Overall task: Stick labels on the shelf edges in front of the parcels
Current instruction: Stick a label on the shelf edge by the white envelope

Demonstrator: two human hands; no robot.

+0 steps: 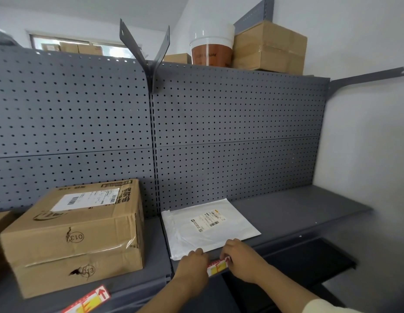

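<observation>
A white flat mailer parcel (pixel 207 224) lies on the grey shelf (pixel 298 213). On the shelf's front edge below it sits a red, white and yellow label (pixel 218 266). My left hand (pixel 193 265) holds the label's left end with curled fingers. My right hand (pixel 240 258) pinches its right end. To the left stands a brown cardboard box (pixel 77 236) marked 013, with another red and yellow label (pixel 88 300) stuck on the shelf edge in front of it.
A grey pegboard back panel (pixel 219 136) rises behind the shelf. On top stand cardboard boxes (pixel 270 47) and a plastic tub (pixel 211 49). A white wall (pixel 372 154) closes the right side. A lower dark shelf (pixel 309 260) sits beneath.
</observation>
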